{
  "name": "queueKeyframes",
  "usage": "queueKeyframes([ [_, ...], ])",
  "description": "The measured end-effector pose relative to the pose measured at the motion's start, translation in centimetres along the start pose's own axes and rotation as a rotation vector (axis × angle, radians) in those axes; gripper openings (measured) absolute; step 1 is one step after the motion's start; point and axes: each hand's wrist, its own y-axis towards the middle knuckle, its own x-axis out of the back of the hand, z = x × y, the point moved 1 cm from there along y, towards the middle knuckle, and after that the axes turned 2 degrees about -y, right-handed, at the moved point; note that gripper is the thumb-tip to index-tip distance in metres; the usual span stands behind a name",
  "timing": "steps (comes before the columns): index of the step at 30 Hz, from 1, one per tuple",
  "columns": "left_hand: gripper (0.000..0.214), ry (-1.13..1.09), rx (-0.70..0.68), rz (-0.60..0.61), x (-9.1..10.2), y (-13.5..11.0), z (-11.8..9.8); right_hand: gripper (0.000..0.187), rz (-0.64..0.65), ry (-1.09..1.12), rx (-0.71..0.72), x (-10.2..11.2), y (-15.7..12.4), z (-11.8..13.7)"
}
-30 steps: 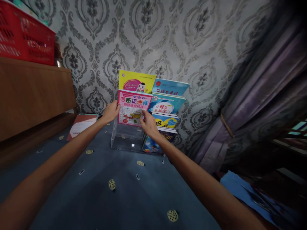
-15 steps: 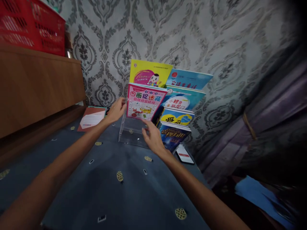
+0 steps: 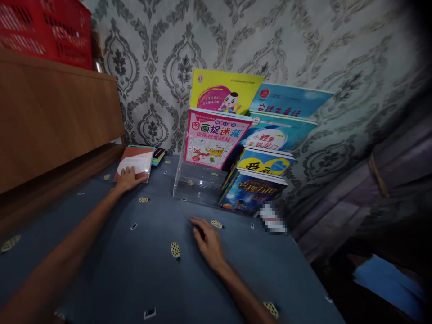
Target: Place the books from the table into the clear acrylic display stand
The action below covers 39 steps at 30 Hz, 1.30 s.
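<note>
My left hand (image 3: 128, 179) rests on the lower part of a reddish-brown book (image 3: 141, 155) with a pale panel, lying flat at the left. Its fingers are spread over the cover, and the thumb points toward the book's right edge. My right hand (image 3: 209, 245), loosely bent with thumb and fingers apart, is over the tablecloth and holds nothing. Beyond it stands a clear tiered book rack (image 3: 178, 182). In its left column, a pink book (image 3: 216, 139) leans before a yellow book (image 3: 226, 92). The rack's lower left tiers show bare clear plastic.
The rack's right column holds two blue books (image 3: 293, 101), a blue-and-yellow book (image 3: 270, 164) and a dark blue book (image 3: 253, 191). More books (image 3: 158, 156) lie behind the brown one. A wooden cabinet (image 3: 57, 117) bears a red basket (image 3: 47, 33). A curtain (image 3: 357, 198) hangs at right.
My left hand has left the pink book's side and moved left onto the brown book. My right hand has drawn back from the rack toward me. The pink book stays in the rack.
</note>
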Motion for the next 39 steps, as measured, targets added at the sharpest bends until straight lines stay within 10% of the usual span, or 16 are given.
queueKeyframes([
  [7, 0.105, 0.139, 0.078, 0.053, -0.5, -0.6, -2.7, 0.031, 0.11, -0.012, 0.032, 1.3, 0.1, 1.0],
  [15, 0.048, 0.274, -0.144, 0.106, 1.6, -1.0, -5.0, 0.031, 0.136, -0.04, 0.027, 1.7, -0.5, 0.5],
  [29, 0.045, 0.056, -0.292, -0.046, 4.8, 0.3, -1.8, 0.03, 0.139, -0.065, 0.056, 1.9, -0.4, 0.5],
  [39, 0.086, -0.023, 0.22, 0.043, 2.1, 3.6, 4.0, 0.03, 0.161, -0.031, 0.04, 2.0, -0.3, 0.3],
])
